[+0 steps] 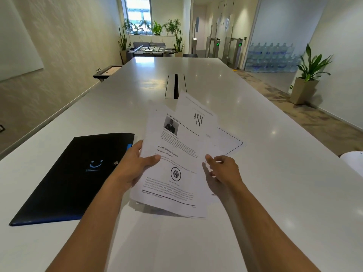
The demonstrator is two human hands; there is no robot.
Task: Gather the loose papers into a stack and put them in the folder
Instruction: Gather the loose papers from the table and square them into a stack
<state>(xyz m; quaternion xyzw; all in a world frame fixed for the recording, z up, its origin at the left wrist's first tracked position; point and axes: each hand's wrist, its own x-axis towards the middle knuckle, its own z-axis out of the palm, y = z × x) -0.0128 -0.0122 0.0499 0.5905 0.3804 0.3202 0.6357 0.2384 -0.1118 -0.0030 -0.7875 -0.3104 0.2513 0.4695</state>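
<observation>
A loose, fanned bunch of printed white papers point(176, 150) is lifted a little above the white table point(275, 193). My left hand point(135, 165) grips its left edge, thumb on top of the front sheet. At the bunch's right edge, my right hand point(224, 169) has its fingers curled and a fingertip touching the paper; whether it grips is unclear. One bordered sheet point(229, 144) sticks out to the right behind the others. The black folder point(78, 177), shut with a snap button and a blue smile logo, lies flat on the table to the left.
A cable slot point(175, 86) runs down the table's middle beyond the papers. Another white sheet point(353, 160) shows at the right table edge. A potted plant point(306, 79) stands on the floor at right, and a small ledge point(107, 72) juts from the left wall.
</observation>
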